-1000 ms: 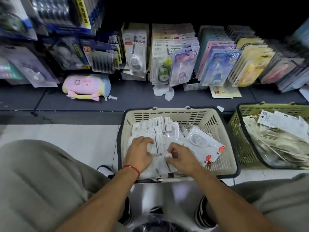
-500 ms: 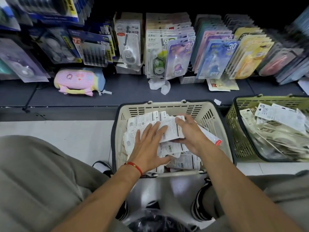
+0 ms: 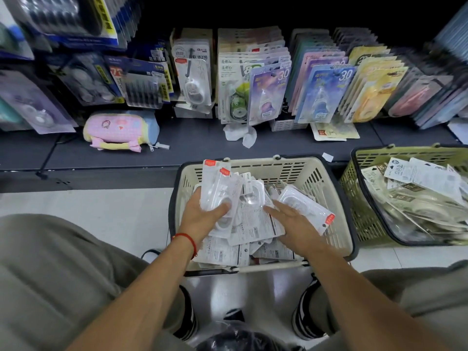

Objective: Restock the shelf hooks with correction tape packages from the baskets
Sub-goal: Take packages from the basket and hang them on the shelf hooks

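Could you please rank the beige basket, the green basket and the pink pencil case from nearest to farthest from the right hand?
1. Beige basket: the right hand is inside it.
2. Green basket: on the floor to its right.
3. Pink pencil case: far left on the shelf base.

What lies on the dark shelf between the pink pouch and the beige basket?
In the head view, the shelf between the pink pouch and the beige basket is mostly bare; only the pouch's zipper pull lies there.
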